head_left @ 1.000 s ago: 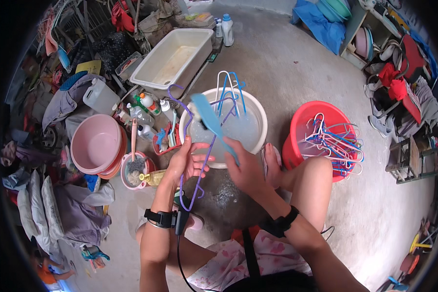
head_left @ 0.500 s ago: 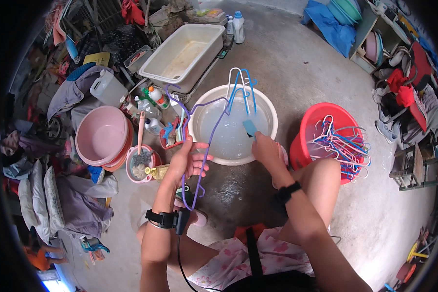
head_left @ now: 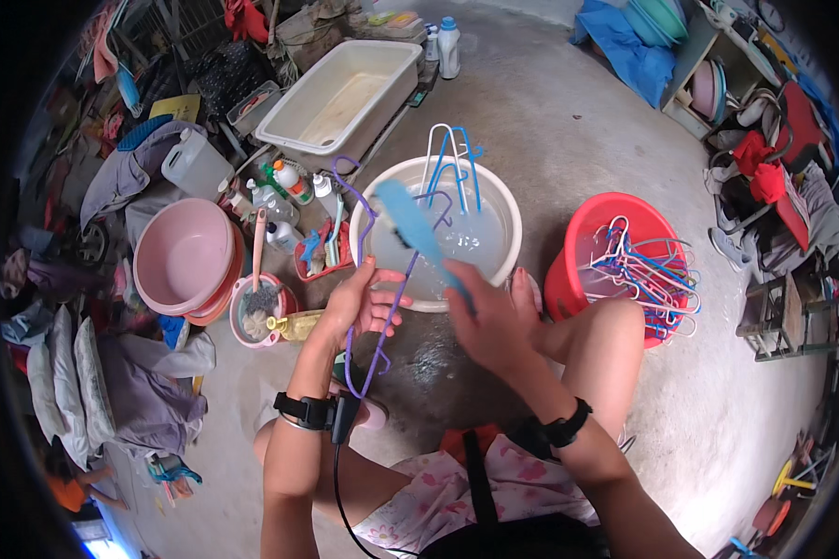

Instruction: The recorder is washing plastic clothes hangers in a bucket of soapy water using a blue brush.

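My left hand (head_left: 356,303) holds a purple clothes hanger (head_left: 384,337) between the thumb and loosely curled fingers, its hook pointing away from me. Gripped in my right hand (head_left: 492,321) is a blue scrubbing brush (head_left: 405,212), raised across the hanger's far part. Both are over the near side of a cream basin (head_left: 516,228) of cloudy water. Inside the basin, a white hanger (head_left: 428,158) and blue hangers (head_left: 476,177) lean on the far rim, partly under water. To the right stands a red bucket (head_left: 563,279) with several white, blue and pink hangers (head_left: 639,270).
Left of the basin are bottles (head_left: 292,182), a small red basket (head_left: 309,265), a pink pail (head_left: 244,321) with a brush, and stacked pink basins (head_left: 182,256). A large rectangular tub (head_left: 345,93) lies beyond. My bent knee (head_left: 615,326) is beside the bucket.
My right hand has lifted the brush from over the water and moved it left and nearer, onto the hanger. The left hand keeps its hold; the whole view has shifted slightly.
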Tool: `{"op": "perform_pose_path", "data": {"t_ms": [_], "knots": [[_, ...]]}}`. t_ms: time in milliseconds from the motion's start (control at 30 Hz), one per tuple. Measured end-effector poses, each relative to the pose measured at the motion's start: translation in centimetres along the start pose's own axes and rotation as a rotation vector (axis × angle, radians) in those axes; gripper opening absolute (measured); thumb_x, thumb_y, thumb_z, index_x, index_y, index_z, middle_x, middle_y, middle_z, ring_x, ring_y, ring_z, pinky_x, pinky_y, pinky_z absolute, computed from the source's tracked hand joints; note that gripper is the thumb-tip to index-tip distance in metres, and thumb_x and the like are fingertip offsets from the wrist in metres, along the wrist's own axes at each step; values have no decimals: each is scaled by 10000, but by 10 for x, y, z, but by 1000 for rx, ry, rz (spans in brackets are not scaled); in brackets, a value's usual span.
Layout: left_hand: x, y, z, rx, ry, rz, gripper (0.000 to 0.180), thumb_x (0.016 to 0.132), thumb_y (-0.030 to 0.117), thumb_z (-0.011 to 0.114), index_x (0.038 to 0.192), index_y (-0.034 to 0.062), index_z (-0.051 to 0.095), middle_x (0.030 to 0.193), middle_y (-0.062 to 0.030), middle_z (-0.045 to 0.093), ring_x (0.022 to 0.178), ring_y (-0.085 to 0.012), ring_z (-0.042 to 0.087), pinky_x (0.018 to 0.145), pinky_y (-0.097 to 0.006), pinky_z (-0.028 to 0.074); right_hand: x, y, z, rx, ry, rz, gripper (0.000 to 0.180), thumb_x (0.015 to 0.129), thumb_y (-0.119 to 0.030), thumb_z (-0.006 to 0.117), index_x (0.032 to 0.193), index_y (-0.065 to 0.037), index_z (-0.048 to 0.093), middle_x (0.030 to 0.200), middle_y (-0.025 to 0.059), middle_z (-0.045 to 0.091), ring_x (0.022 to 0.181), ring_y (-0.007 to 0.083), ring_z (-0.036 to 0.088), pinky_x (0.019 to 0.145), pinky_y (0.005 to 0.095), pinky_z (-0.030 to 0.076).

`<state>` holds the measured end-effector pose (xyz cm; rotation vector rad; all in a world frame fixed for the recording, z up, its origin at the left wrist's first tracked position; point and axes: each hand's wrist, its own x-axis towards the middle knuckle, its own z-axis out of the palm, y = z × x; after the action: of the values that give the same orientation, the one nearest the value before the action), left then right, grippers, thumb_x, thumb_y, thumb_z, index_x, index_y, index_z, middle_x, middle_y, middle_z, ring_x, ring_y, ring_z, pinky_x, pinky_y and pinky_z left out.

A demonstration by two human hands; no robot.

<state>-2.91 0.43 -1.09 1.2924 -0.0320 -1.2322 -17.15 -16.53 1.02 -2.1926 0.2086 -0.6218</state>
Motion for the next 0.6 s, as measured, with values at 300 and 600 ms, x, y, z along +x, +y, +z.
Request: {"op": "perform_pose_path", "data": {"t_ms": [300, 600], "knots": [[-1, -3, 7, 16, -49, 13, 567, 951, 527, 273, 1189, 41, 442, 931, -186, 634, 652, -221, 618, 566, -339, 525, 13, 11, -2, 294, -52, 307, 301, 886, -119, 500, 1176, -47, 465, 791, 223, 608, 734, 394, 599, 638, 440, 464], [-5, -8, -2, 44, 17, 26, 495, 959, 487, 291, 1165, 60, 431, 946, -198, 626, 649, -246, 624, 550, -360, 527, 21, 14, 3, 67, -173, 103, 264, 876, -87, 508, 1136, -46, 512, 822, 241, 607, 795, 408, 605, 682, 437, 456]]}}
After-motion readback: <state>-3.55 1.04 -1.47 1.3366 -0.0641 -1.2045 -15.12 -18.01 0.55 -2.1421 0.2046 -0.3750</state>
